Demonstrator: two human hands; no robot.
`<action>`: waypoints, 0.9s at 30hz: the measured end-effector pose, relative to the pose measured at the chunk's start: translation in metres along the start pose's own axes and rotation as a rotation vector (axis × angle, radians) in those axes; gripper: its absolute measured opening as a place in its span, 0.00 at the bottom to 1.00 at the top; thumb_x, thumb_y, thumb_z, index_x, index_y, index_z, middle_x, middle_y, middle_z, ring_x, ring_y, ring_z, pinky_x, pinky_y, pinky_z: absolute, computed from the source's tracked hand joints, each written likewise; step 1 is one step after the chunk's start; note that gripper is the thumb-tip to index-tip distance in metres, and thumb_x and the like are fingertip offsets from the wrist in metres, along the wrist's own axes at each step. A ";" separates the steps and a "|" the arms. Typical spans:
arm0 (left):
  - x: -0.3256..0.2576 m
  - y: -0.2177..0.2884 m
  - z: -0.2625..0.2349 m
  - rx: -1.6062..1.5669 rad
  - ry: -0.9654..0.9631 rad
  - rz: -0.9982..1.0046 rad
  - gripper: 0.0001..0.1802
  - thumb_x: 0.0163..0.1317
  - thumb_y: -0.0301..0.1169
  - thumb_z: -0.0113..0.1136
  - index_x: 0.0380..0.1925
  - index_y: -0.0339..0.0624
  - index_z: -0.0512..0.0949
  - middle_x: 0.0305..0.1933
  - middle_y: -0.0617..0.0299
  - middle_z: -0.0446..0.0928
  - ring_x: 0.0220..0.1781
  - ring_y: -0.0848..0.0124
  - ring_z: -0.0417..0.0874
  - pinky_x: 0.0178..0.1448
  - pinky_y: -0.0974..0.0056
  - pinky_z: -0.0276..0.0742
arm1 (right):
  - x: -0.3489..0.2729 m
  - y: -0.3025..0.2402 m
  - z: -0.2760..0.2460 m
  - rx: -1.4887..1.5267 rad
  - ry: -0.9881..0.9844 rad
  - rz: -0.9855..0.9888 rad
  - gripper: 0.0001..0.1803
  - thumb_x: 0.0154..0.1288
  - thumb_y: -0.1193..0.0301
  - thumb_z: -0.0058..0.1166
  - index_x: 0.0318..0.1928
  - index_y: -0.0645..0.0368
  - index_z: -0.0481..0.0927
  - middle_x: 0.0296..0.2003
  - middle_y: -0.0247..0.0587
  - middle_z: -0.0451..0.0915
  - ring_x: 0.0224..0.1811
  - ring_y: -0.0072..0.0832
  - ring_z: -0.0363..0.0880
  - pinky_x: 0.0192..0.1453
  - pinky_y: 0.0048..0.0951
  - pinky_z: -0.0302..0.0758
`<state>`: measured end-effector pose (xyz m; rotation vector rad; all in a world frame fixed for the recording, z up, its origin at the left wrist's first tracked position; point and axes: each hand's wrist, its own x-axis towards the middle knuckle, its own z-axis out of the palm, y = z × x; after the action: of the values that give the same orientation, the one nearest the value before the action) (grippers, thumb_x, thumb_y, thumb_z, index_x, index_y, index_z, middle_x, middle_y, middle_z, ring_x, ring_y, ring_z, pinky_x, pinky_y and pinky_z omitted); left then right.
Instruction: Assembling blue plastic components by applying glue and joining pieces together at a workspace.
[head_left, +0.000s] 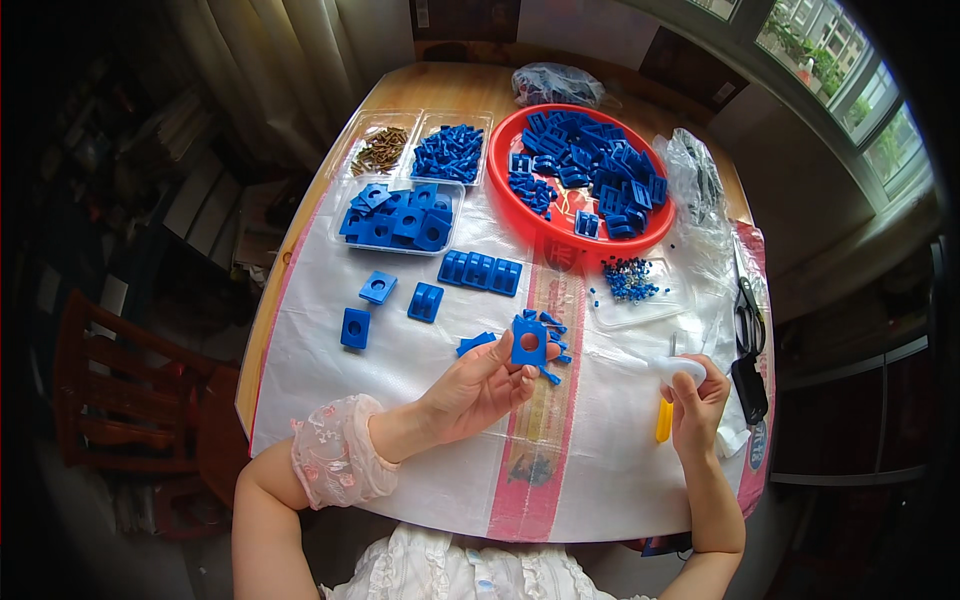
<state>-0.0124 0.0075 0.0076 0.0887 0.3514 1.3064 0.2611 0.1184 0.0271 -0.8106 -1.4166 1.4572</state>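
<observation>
In my left hand (470, 392) a flat blue plastic plate (529, 342) with a round hole is pinched upright between thumb and fingers. Small blue plastic pieces (556, 328) lie just behind it, and another blue plate (478, 343) shows partly behind my fingers. My right hand (697, 400) is closed on a white rounded object (682, 372), with a thin metal-looking rod at its far side; its kind is unclear. Below that hand a yellow handle-like piece (664, 421) sticks out, and I cannot tell whether it is held. Left of centre lie single blue blocks (425, 301) and a joined row (480, 273).
A red basin (497, 190) of blue parts stands at the back. Clear trays (452, 215) hold blue plates, small blue pieces and brass-coloured screws (380, 150). Tiny blue and white bits (630, 280) lie on a clear lid. Black scissors (748, 330) rest at the right edge, by plastic bags (697, 180).
</observation>
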 end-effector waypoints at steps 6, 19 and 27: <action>0.001 -0.001 -0.001 0.049 -0.016 0.013 0.28 0.69 0.47 0.51 0.57 0.35 0.65 0.55 0.52 0.75 0.41 0.79 0.78 0.49 0.74 0.82 | 0.000 0.001 -0.001 0.000 -0.008 -0.003 0.12 0.62 0.69 0.64 0.38 0.67 0.79 0.26 0.30 0.74 0.25 0.15 0.68 0.28 0.20 0.63; -0.001 0.000 0.001 0.012 0.002 -0.004 0.21 0.69 0.43 0.53 0.52 0.39 0.68 0.55 0.53 0.73 0.41 0.76 0.75 0.47 0.72 0.78 | 0.000 0.000 -0.001 -0.025 -0.005 -0.007 0.12 0.62 0.69 0.64 0.38 0.67 0.79 0.26 0.30 0.74 0.25 0.15 0.69 0.29 0.19 0.64; 0.000 0.000 -0.001 0.011 -0.007 -0.006 0.23 0.69 0.43 0.52 0.54 0.38 0.67 0.55 0.54 0.73 0.42 0.76 0.76 0.47 0.72 0.78 | 0.001 -0.001 0.000 -0.025 -0.008 -0.005 0.11 0.62 0.70 0.63 0.37 0.67 0.79 0.25 0.31 0.74 0.25 0.17 0.69 0.29 0.20 0.65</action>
<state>-0.0131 0.0072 0.0064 0.1016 0.3531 1.2981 0.2612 0.1190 0.0280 -0.8175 -1.4441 1.4433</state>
